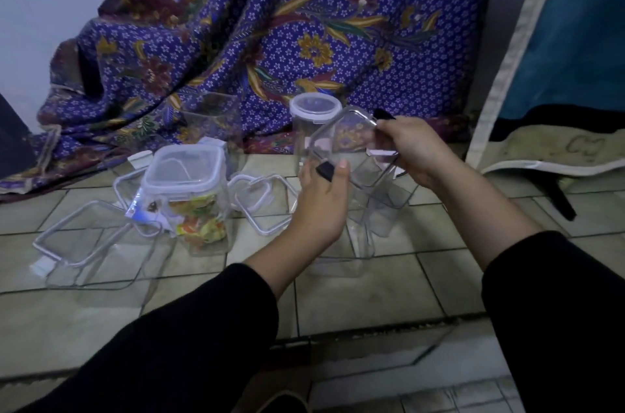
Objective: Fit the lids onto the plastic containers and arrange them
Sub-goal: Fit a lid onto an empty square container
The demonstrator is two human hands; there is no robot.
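held container (385,189): clear and square, tilted in the air above the floor (372,294), between both hands and just in front of the round jar.
clip lid (341,138): clear, with black clips (324,171), lying over the held container's mouth and turned toward me; from here I cannot tell whether it is fully seated.
left hand (321,206): grip clamped on the lid's near-left edge, thumb beside one black clip.
right hand (416,148): grip clamped on the far-right rim, fingers curled beside the second clip.
filled container (191,196): upright on the tiles to the left, with a white-rimmed lid on and colourful packets inside.
round jar (314,121): upright, lidded, at the edge of the cloth.
loose lids (81,236): flat on the tiles left of the filled container; I see another between that container and the left hand.
lower containers (341,253): clear, on the floor beneath the hands.
patterned cloth (304,23): purple, draped behind everything.
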